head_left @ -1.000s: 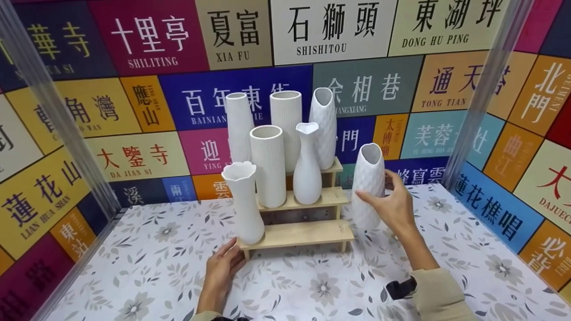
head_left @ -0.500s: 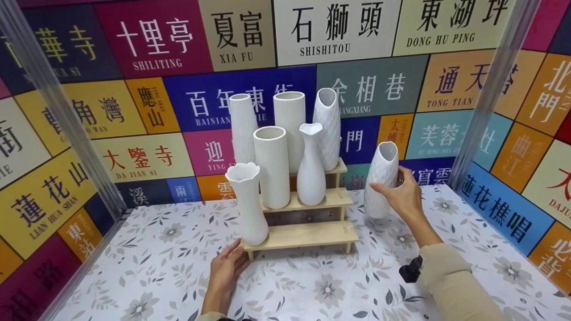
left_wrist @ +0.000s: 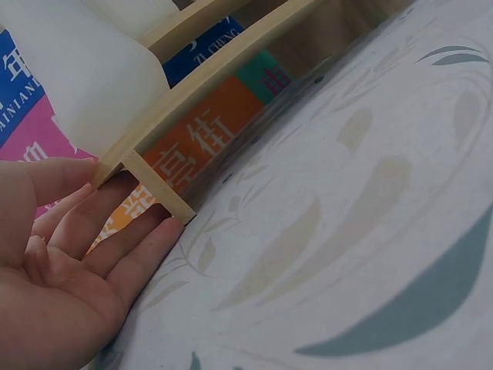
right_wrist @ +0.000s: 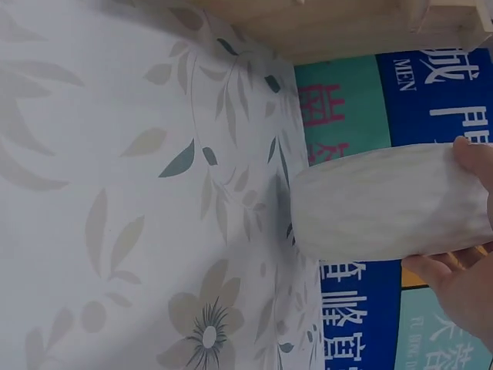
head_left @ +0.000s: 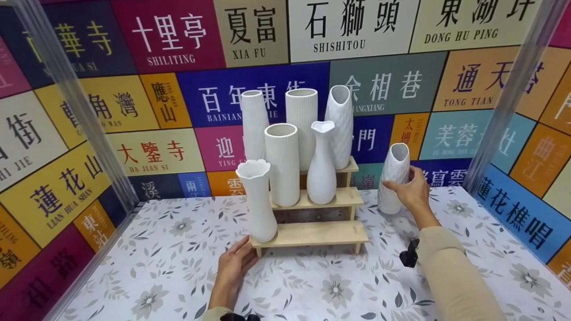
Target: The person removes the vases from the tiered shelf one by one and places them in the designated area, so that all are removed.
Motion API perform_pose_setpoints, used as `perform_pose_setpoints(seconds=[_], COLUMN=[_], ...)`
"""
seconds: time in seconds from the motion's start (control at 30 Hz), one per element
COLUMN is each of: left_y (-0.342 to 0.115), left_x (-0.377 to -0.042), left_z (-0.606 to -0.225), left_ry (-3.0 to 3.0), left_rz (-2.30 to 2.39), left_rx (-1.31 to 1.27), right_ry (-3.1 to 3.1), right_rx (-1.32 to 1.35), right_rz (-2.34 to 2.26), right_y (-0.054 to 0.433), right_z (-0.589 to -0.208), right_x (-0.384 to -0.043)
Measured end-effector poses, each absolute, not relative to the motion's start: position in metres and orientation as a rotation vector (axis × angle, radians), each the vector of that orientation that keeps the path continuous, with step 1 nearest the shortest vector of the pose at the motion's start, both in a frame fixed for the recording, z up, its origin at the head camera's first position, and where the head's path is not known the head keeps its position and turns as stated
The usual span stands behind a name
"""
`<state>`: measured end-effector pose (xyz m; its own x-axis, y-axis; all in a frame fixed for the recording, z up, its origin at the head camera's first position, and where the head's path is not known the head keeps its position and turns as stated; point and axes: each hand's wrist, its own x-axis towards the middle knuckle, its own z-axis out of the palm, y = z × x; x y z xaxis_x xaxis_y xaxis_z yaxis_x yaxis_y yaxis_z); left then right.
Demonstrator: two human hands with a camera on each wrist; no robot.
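Holding textured white vase [head_left: 392,198] in R grip [head_left: 412,189], closed on it btw thumb and fingers about mid-body; roughly upright, w/ slanted mouth up. Positioned over floral worktop [head_left: 334,292], just R of wooden stand [head_left: 321,235] and apart from it; can't tell if touching worktop at base. Touching stand's front L corner w/ L grip [head_left: 233,263], loosely open, w/ fingers extended at board end and leg, partly hidden behind leg. Can see on bottom step, L end, scalloped vase [head_left: 260,205]; on mid step, pale cylinder [head_left: 283,171] L and slim-necked vase [head_left: 321,180] R; up back, L to R, tapered vase [head_left: 255,125], ribbed cylinder [head_left: 302,109] and slant-cut vase [head_left: 342,133]. Backed by multicol. sign wall [head_left: 383,82].
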<state>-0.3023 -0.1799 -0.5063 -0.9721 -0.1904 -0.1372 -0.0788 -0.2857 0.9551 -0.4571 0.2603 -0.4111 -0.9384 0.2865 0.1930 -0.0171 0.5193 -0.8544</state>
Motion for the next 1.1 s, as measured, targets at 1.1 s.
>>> perform_pose_setpoints(seconds=[1.1], left_y=[-0.179], left_x=[-0.304], left_z=[-0.505], left_ry=[-1.851], left_rz=[-2.432], left_rx=[0.325], right_ry=[-2.595], right_rx=[-0.143], right_rz=[1.513], right_y=[0.264], right_z=[-0.419], right_x=[-0.469])
